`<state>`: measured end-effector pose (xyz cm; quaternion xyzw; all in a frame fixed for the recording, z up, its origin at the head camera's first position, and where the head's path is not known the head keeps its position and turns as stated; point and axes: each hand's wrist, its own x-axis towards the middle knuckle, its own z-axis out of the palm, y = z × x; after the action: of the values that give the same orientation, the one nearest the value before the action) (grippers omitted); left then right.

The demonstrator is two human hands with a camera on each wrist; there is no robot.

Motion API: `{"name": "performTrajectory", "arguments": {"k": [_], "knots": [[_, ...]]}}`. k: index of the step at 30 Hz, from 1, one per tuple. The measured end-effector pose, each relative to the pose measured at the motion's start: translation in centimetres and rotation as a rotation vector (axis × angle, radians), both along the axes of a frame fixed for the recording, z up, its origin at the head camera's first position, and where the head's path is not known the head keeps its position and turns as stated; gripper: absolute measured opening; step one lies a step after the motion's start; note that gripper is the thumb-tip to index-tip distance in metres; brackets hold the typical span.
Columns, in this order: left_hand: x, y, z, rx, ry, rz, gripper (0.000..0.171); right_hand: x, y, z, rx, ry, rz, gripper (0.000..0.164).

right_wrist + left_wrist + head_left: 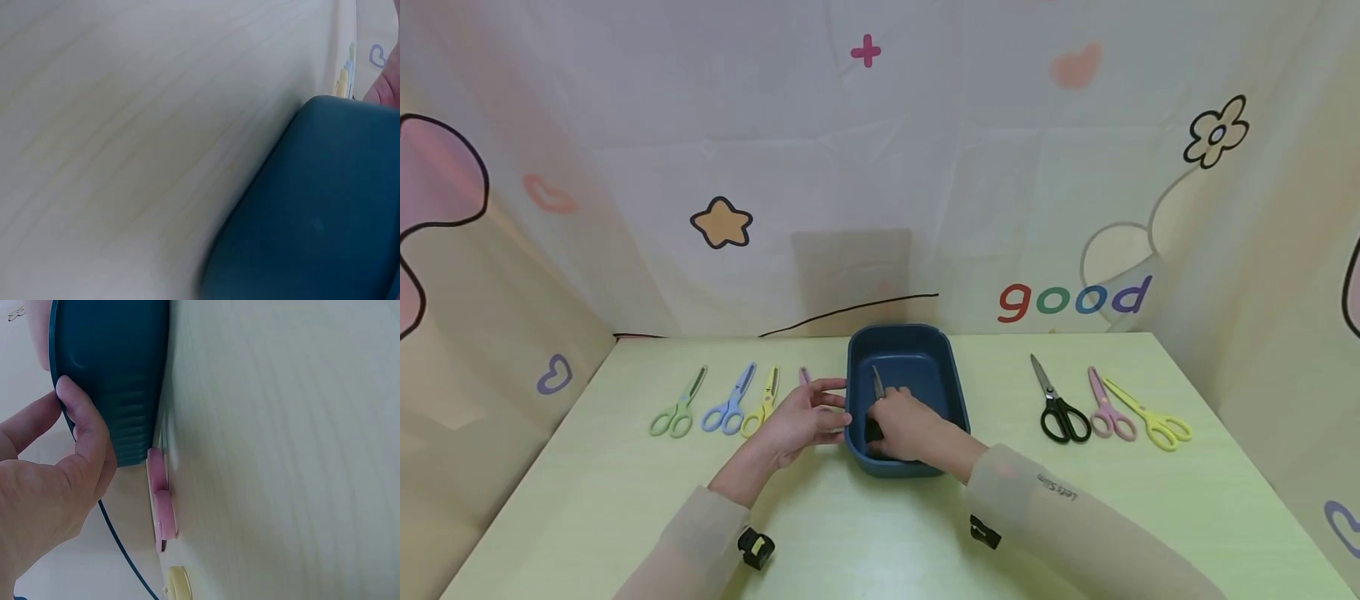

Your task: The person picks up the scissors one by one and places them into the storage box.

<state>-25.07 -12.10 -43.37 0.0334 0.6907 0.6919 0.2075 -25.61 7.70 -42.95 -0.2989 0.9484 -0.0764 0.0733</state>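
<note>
A deep blue bin (pixel 905 468) stands on the table, and my right hand (pixel 910 425) reaches down inside it. That hand grips a pair of black-handled scissors (pixel 877 383), blades pointing to the far end; most of the handle is hidden under the fingers. My left hand (pixel 805 419) touches the left side of the bin, its fingertips right at the rim, as the left wrist view also shows with the hand (pixel 56 475) against the bin's wall (pixel 119 381). Partly hidden behind the left hand lie pink scissors (pixel 161 500). In the right wrist view the bin's outer wall (pixel 306 212) fills the lower right.
Left of the bin lie green scissors (pixel 681 408), blue scissors (pixel 732 404) and yellow scissors (pixel 767 400). To its right are black-handled scissors (pixel 1060 412), pink scissors (pixel 1108 412) and yellow scissors (pixel 1150 417). A printed curtain (pixel 745 150) hangs behind the table (pixel 865 542).
</note>
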Motion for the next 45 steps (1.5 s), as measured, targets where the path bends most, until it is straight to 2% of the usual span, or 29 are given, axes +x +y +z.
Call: {"name": "performTrajectory", "arguments": {"k": [6,11,21,25,29,38,45], "knots": [[0.0,0.0,-0.1,0.013,0.003,-0.008,0.059,0.0,-0.3,-0.2,-0.009,0.049,0.020,0.030],[0.1,0.0,0.0,0.008,0.001,-0.004,0.059,0.0,-0.3,-0.2,-0.028,0.047,0.017,0.034],[0.0,-0.1,0.1,0.000,-0.013,-0.001,0.058,0.4,-0.3,-0.1,0.004,0.028,-0.026,0.054],[0.0,0.0,0.1,0.002,-0.019,-0.005,0.059,0.4,0.1,0.0,-0.003,0.037,-0.044,0.057],[0.1,0.0,0.1,0.003,-0.027,-0.005,0.059,0.5,0.7,0.3,-0.041,0.050,-0.046,0.053],[-0.2,-0.2,-0.1,0.021,-0.024,-0.002,0.058,1.2,2.1,1.1,-0.235,0.118,-0.016,0.027],[-0.1,-0.2,-0.2,0.024,-0.029,-0.006,0.058,1.6,3.4,1.3,-0.328,0.173,-0.042,0.018]]}}
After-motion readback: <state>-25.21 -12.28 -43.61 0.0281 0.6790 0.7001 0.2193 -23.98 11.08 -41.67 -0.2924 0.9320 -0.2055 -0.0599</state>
